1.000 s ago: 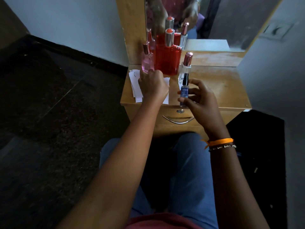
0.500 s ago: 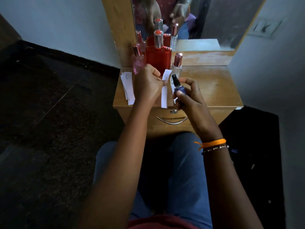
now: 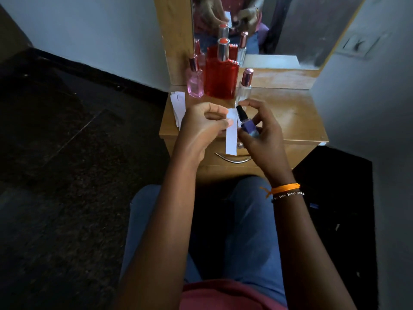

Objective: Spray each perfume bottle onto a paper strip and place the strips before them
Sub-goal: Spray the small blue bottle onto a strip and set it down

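Observation:
My left hand [image 3: 204,123] pinches a white paper strip [image 3: 231,139] that hangs down over the front edge of the wooden dresser top [image 3: 297,117]. My right hand [image 3: 262,130] grips a small blue perfume bottle [image 3: 247,125] with a black cap, tilted so its top points at the strip. Against the mirror stand a small pink bottle [image 3: 195,82], a large red bottle [image 3: 221,74] and a clear bottle [image 3: 244,87] with a rose cap. A pile of spare white strips [image 3: 178,106] lies at the dresser's left edge.
A mirror [image 3: 257,25] in a wooden frame rises behind the bottles and reflects them and both hands. A drawer with a metal handle [image 3: 232,158] is below the top. My knees in blue jeans sit close to the drawer; a wall stands at right.
My left hand lifted a strip from the pile and brought it toward me. My right hand picked the blue bottle off the dresser and tilted it at the strip.

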The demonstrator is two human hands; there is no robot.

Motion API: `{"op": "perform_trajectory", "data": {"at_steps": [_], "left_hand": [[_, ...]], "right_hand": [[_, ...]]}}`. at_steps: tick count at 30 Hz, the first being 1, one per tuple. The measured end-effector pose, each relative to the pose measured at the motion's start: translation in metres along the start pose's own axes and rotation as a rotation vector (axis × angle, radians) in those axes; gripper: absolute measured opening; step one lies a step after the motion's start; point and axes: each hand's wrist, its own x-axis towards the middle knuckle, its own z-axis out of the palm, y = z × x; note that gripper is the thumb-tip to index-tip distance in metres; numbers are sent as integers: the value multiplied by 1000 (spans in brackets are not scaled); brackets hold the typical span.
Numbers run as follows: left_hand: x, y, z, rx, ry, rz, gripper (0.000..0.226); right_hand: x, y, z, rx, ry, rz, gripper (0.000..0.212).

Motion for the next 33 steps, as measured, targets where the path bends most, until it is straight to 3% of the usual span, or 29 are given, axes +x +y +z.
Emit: {"op": "perform_trajectory", "data": {"at_steps": [2,5,25,28,33], "left_hand": [[-4,-4,1,-21,-9,-25,20],[-6,-11,1,-2,-20,-60,24],[-5,-25,3,-56,-47,-99,19],[-4,-26,4,-83,-9,-106,19],[-2,-29,9,-136,102,-92,22]], "right_hand": [[0,2,3,-154,23,-87,48],[0,2,5,-224,-5,-74,50],[-6,10,7,-310,-31,-30,44],[-3,9,6,-215,-5,92,43],[-1,7,0,326,-84,492,32]]}}
